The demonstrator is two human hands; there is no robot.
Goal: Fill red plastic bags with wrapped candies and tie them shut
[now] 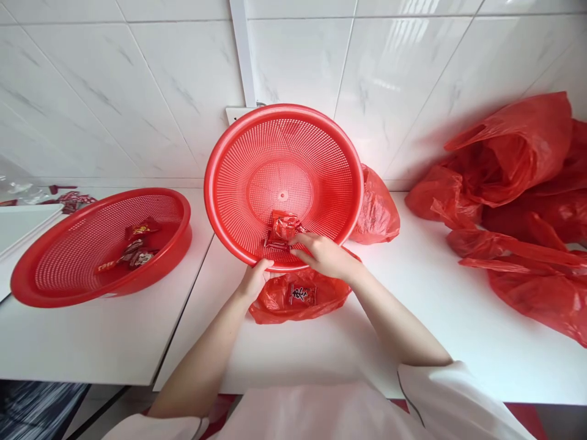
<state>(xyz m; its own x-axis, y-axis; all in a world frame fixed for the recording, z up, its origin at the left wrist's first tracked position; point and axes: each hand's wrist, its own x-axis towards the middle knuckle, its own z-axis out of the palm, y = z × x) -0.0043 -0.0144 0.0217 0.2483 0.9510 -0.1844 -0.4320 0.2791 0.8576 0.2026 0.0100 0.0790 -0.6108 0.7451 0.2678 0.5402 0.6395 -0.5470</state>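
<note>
A round red mesh basket point(282, 113) is tilted toward me at the centre. My left hand point(257, 278) grips its lower rim, thumb over the edge. My right hand point(321, 253) reaches over the rim into the basket, its fingers closed at several small red packets point(284, 226) that lie low on the near wall; whether it holds one is hidden. Under the basket's near rim lies an open red plastic bag point(270, 308) with a dark-labelled red packet point(302, 294) in it.
A second red basket point(156, 272) with several packets stands at the left. A filled red bag point(376, 211) sits behind the centre basket. Large crumpled red bags point(509, 159) cover the right side, and a tiled wall point(298, 55) bounds the back.
</note>
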